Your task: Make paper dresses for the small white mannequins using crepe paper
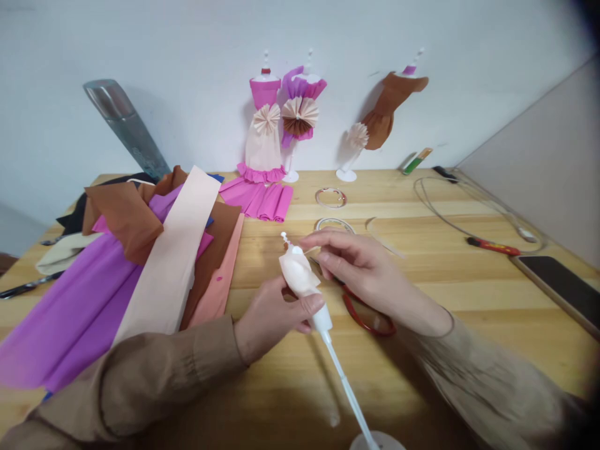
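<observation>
A small white mannequin (322,317) on a thin stand leans toward the upper left above the table. My left hand (276,312) is closed around its body, thumb across the front. Pale cream crepe paper (296,273) wraps the mannequin's chest. My right hand (359,265) is beside the mannequin's shoulder, thumb and fingers drawn together; whether something small is between the fingertips I cannot make out. Under the right hand lie red-handled scissors (368,322), their blades mostly hidden. The round stand base (377,442) shows at the bottom edge.
Crepe paper sheets (89,306) pile on the left. Three dressed mannequins (265,134) stand along the wall. Tape rolls (330,198) lie mid-table. On the right are a glue stick (416,161), a cable (429,200), a red-handled tool (494,245) and a phone (562,290). A tall bottle (126,128) stands back left.
</observation>
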Demonstrator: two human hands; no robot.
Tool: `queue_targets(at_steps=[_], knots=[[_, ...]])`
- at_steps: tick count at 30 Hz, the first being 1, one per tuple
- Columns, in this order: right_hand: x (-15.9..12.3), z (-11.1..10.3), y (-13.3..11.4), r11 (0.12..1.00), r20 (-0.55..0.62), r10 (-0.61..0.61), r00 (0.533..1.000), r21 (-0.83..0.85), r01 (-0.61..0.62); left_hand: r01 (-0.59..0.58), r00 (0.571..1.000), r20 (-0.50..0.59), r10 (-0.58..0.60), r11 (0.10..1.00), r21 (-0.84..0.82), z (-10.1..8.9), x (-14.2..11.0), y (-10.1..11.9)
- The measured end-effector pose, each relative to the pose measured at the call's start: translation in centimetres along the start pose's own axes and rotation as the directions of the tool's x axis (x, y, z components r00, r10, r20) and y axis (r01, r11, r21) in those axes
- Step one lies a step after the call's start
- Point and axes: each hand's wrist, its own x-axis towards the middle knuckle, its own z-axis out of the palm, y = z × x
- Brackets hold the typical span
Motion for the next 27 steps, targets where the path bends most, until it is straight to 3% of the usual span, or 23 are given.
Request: queue_targets(at_steps=[5, 13, 15, 20, 23, 27], knots=[[-1.1, 0.4, -1.4, 0.943, -0.012, -0.193, 0.981, -0.278, 0.182, -0.168, 0.983, 0.056, 0.174, 0.981, -0.094, 0.1, -0.4, -0.1], [-1.4, 0.0, -1.5, 0.798, 0.02, -0.379, 0.925, -0.499, 0.337, -0.245, 0.958, 0.114, 0.262, 0.959, -0.143, 0.0, -0.6, -0.1], [-1.4, 0.0, -1.3, 0.735, 0.021, -0.447, 0.894, -0.561, 0.381, -0.262, 0.953, 0.115, 0.28, 0.954, -0.148, 0.0, -0.5, -0.2], [-1.1, 0.4, -0.9, 0.554, -0.018, -0.645, 0.764, -0.7, 0.451, -0.274, 0.942, 0.149, 0.301, 0.945, -0.18, 0.2, -0.5, -0.5], [-1.0, 0.5, -0.8, 0.528, -0.033, -0.686, 0.727, -0.71, 0.466, -0.257, 0.944, 0.16, 0.287, 0.949, -0.183, 0.2, -0.5, -0.6], [-1.0, 0.4, -0.9, 0.537, -0.007, -0.675, 0.738, -0.691, 0.484, -0.228, 0.949, 0.176, 0.263, 0.954, -0.196, 0.3, -0.7, -0.4]])
